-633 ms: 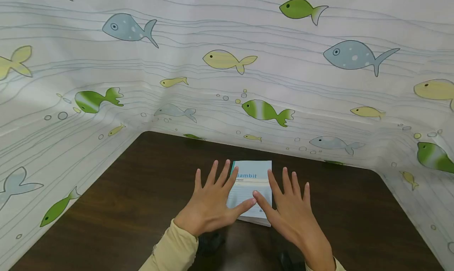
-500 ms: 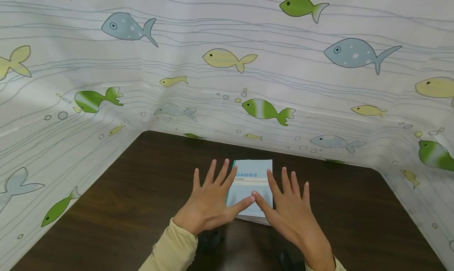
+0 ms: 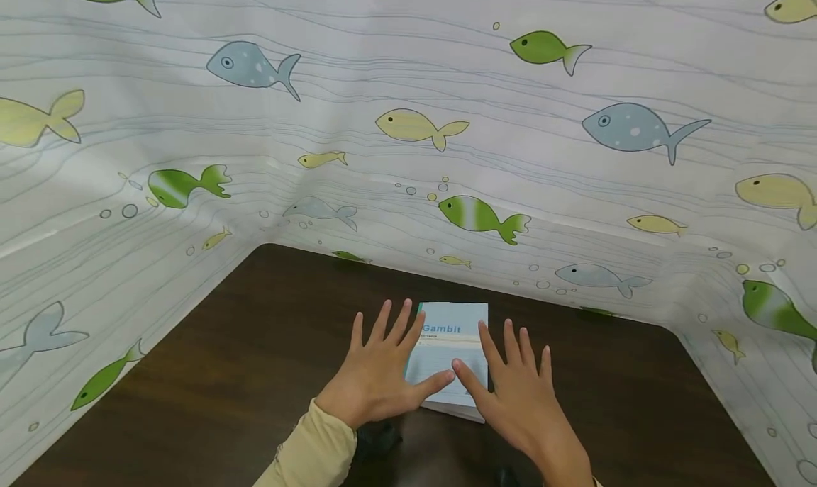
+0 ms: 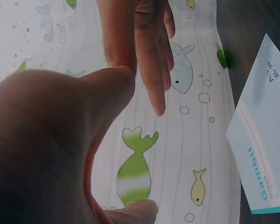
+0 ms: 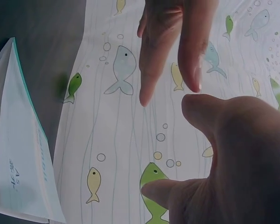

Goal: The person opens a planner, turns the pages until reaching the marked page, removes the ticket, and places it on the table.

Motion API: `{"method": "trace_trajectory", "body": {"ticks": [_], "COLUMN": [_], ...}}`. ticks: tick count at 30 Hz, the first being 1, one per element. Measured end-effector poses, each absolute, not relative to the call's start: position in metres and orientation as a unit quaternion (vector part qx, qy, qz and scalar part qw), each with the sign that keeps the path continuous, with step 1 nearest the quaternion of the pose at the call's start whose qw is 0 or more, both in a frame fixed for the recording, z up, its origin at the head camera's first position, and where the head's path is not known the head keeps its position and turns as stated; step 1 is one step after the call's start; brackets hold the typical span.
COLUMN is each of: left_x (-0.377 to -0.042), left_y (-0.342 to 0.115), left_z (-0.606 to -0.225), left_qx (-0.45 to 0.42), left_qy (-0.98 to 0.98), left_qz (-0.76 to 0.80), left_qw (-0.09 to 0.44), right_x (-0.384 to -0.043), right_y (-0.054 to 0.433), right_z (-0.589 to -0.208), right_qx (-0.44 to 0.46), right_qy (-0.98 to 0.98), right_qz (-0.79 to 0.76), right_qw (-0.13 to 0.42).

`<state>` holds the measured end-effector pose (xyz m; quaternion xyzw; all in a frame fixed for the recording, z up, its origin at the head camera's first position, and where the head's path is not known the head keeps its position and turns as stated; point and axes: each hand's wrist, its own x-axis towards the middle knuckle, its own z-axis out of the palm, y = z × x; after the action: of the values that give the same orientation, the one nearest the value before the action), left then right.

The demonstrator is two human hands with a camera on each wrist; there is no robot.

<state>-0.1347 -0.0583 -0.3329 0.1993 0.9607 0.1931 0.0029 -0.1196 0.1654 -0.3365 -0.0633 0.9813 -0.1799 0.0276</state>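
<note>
A pale blue notebook (image 3: 449,359) marked "Gambit" lies on the dark table, its pages slightly lifted at the near edge. Above its left side my left hand (image 3: 378,377) is spread, fingers straight and apart, holding nothing. My right hand (image 3: 526,395) is spread in the same way by its right side. The two thumb tips come close together over the cover; whether they touch I cannot tell. Both wrist views show the notebook off to one side, apart from the hands: its cover (image 4: 263,135) in the left one, its pages and cover (image 5: 23,154) in the right one.
Brown wood-grain table (image 3: 255,345) surrounds the notebook. A white sheet (image 3: 357,62) printed with green, yellow and blue fish walls off the back and both sides. Small dark objects (image 3: 378,439), hard to make out, sit under the wrists.
The head view has tilted up a little, so table, notebook and sheet appear slightly lower. Both hands keep the same spread pose above the notebook.
</note>
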Motion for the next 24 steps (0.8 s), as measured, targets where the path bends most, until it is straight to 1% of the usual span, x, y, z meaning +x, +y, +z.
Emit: {"method": "trace_trajectory", "body": {"ticks": [2,6,8,18,24], "left_x": [-0.133,-0.134,-0.136,-0.149,-0.151], "left_y": [-0.057,-0.055,-0.055,-0.051,-0.042], "left_z": [-0.336,-0.340,-0.343,-0.364,-0.378], "left_qx": [0.203,0.209,0.213,0.230,0.251], "left_qy": [0.961,0.960,0.960,0.955,0.951], "left_qz": [0.189,0.183,0.183,0.176,0.154], "left_qw": [0.005,-0.006,-0.002,0.067,0.097], "right_x": [-0.118,-0.120,-0.122,-0.132,-0.136], "right_y": [0.164,0.163,0.164,0.165,0.167], "right_z": [-0.341,-0.346,-0.350,-0.367,-0.374], "right_qx": [-0.063,-0.064,-0.062,-0.051,-0.045], "right_qy": [0.982,0.982,0.982,0.981,0.981], "right_qz": [-0.178,-0.176,-0.177,-0.182,-0.176], "right_qw": [0.026,0.007,0.007,0.033,0.064]}}
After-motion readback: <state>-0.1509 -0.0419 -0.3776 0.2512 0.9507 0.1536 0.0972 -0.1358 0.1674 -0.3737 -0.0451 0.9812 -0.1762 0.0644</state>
